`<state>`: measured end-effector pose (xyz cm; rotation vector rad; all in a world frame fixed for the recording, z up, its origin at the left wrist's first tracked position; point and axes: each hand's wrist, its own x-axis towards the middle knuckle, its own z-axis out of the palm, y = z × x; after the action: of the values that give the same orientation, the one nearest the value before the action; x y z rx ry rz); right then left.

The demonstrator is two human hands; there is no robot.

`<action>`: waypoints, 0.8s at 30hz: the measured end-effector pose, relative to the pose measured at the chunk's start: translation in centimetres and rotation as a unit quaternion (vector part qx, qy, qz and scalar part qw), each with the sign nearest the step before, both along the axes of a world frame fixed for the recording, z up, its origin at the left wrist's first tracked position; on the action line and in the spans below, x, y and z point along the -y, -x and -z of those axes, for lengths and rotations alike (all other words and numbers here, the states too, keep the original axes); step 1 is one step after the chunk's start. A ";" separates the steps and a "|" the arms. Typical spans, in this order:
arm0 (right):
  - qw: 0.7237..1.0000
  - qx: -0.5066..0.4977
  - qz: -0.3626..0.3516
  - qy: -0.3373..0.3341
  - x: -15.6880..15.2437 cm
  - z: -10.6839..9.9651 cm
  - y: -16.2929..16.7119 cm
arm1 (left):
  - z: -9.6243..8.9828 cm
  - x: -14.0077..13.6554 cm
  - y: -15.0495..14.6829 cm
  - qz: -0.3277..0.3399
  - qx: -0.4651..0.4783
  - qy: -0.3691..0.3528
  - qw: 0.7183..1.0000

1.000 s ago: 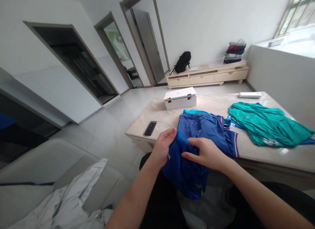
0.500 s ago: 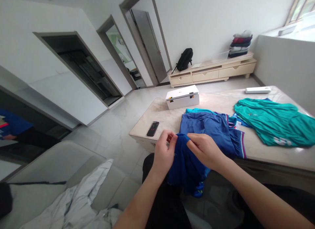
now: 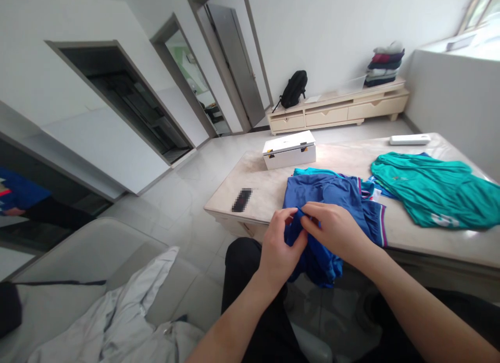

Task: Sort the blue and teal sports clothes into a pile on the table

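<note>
A bright blue garment (image 3: 321, 261) hung bunched before the near edge of the tabletop (image 3: 261, 183), its top pinched in the fingers of both the left hand (image 3: 282, 247) and the right hand (image 3: 335, 227). Beyond lay a striped-hem, purplish-blue garment (image 3: 332, 188), with a teal garment (image 3: 429, 186) to its right and a white box (image 3: 291, 153) behind.

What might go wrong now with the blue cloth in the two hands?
The cloth hangs over the floor, so it may drop if the left hand and right hand loosen. The shorts lie at the table's edge, close to the hands, and a careless bump might shift them.
</note>
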<state>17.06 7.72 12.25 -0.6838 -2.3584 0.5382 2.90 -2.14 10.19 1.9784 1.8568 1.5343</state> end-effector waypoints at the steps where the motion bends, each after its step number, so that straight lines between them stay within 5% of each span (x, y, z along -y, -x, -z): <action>1: 1.000 0.009 0.004 -0.011 0.0 0.1 0.0 | 0.0 0.0 0.0 -0.004 0.004 -0.002 1.000; 24: 0.987 0.039 0.049 -0.150 1.1 0.6 0.1 | 0.3 0.0 1.1 -0.002 -0.061 0.034 0.998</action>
<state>16.98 6.61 11.63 -0.6851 -2.3938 0.1091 1.78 -2.13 9.87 2.0822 1.9307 1.3618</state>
